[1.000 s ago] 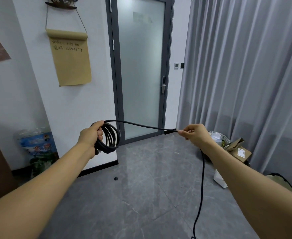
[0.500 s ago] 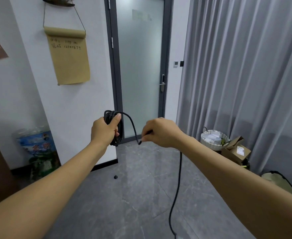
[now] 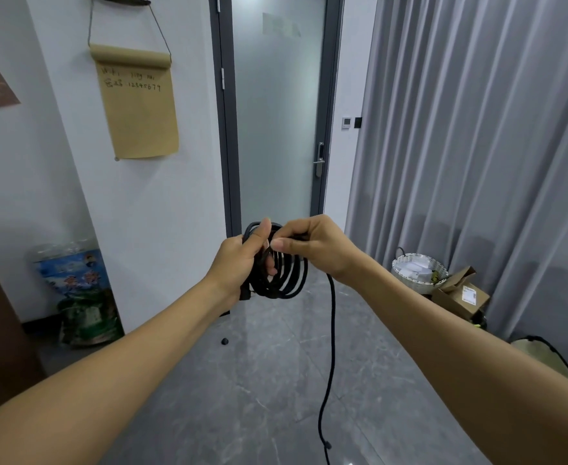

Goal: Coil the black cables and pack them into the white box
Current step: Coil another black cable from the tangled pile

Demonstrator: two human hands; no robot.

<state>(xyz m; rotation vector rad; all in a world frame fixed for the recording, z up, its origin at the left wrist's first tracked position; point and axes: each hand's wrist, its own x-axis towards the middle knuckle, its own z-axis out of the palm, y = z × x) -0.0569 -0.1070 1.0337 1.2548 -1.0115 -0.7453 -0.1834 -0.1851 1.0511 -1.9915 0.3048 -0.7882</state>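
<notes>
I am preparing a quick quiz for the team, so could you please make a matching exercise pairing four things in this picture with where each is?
1. coil of black cable
2. loose cable length
3. white woven basket
4. brown paper scroll

A. hanging on the wall
B. gripped in the left hand
C. on the floor by the curtain
D. trailing down from the right hand

Pairs: 1-B, 2-D, 3-C, 4-A

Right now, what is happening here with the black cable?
A person is winding a long black cable into loops. The left hand grips the bundle of black cable loops in front of the frosted glass door. The right hand pinches the cable at the top of the bundle, laying on another turn. The loose part of the cable hangs from the right hand down to the grey floor, so coiling is not finished.
</notes>
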